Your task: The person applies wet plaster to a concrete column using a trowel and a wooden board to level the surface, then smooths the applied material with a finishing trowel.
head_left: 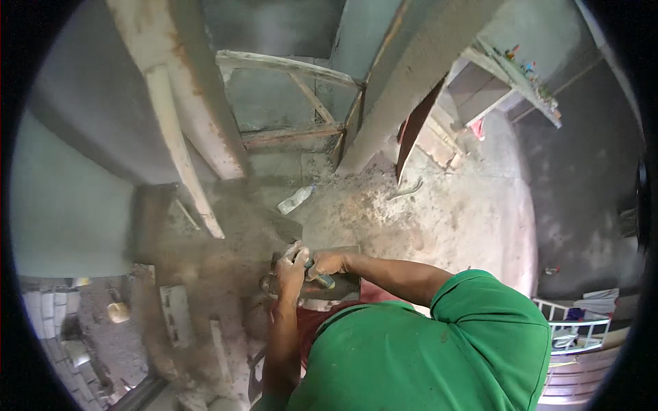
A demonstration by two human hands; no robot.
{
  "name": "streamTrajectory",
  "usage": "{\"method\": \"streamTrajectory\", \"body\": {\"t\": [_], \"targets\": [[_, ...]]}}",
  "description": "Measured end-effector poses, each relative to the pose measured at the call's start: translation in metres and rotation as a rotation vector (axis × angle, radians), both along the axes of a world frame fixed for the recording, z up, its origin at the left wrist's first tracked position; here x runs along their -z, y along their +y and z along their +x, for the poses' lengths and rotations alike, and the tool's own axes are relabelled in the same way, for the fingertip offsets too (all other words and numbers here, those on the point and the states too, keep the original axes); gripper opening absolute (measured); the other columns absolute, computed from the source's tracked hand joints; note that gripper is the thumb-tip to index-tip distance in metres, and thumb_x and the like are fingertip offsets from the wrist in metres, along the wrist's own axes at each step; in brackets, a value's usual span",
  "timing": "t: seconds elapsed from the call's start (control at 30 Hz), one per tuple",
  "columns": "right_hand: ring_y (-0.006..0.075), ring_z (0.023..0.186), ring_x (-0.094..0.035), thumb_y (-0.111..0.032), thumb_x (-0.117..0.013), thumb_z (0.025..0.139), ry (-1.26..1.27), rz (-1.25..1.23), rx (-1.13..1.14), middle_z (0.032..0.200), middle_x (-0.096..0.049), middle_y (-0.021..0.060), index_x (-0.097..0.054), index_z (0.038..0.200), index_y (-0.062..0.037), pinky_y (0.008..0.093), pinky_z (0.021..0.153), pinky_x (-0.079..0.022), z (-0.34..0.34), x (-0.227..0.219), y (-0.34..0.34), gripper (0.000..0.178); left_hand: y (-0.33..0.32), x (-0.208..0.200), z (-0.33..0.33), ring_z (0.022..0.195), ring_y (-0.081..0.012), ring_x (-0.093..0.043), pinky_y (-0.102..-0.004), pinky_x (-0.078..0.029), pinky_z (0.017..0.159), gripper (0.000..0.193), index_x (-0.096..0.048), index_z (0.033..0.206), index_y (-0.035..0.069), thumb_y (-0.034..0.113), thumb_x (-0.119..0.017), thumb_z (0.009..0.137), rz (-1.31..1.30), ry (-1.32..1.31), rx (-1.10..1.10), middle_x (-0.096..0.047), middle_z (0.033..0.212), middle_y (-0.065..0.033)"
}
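My left hand is in front of my lap with its fingers bent closed, touching what looks like a flat grey blade that points away from me. Close on its right, my right hand is wrapped round a tool with a dark and yellowish handle. The tool's kind is hard to make out, and I cannot tell whether blade and handle are one piece. Beneath both hands lies a dark, dusty board or block, partly covered by them.
A clear plastic bottle lies on the dusty floor ahead. A wooden plank leans at the left, near a column. Farther right, a brown panel stands beside a shelf. A white rack is at the right.
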State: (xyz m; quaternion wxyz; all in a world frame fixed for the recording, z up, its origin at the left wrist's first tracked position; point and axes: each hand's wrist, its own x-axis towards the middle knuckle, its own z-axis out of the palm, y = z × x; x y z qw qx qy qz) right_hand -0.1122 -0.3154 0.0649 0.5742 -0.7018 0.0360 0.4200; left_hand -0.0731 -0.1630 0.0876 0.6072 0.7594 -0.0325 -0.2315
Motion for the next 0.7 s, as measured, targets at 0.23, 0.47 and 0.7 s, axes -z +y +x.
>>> {"method": "streamTrajectory", "body": {"t": [0.23,0.47,0.7], "targets": [[0.0194,0.061,-0.053,-0.023,-0.067,0.07,-0.233,-0.033,0.278,0.065,-0.058,0.0108,-0.062,0.08,0.0017,0.0382,0.058,-0.044,-0.117,-0.056,-0.085,0.027,-0.063,0.017,-0.111,0.063,-0.0196,-0.06,-0.0311,-0.049,0.051,0.026,-0.057,0.109,-0.003,0.016,-0.055,0.092,-0.029,0.444,-0.211,-0.063,0.091,-0.0129],[0.0461,0.08,-0.06,-0.024,-0.064,0.073,-0.481,-0.235,0.442,0.086,-0.063,0.0289,-0.059,0.088,0.0029,0.049,0.073,-0.049,-0.179,-0.082,-0.146,0.032,-0.158,0.049,-0.144,0.086,-0.0224,-0.062,-0.0382,-0.052,0.076,0.028,-0.059,0.107,0.003,0.026,-0.062,0.092,-0.231,0.697,-0.222,-0.062,0.099,-0.0089],[0.0438,0.093,-0.06,-0.032,-0.063,0.084,-0.558,-0.227,0.475,0.099,-0.061,0.0295,-0.058,0.103,0.0009,0.0483,0.079,-0.047,-0.222,-0.168,-0.202,0.038,-0.155,0.019,-0.131,0.089,-0.0236,-0.061,-0.0408,-0.051,0.073,0.017,-0.062,0.101,0.001,0.006,-0.058,0.085,-0.058,0.616,-0.337,-0.062,0.096,-0.0128]]}}
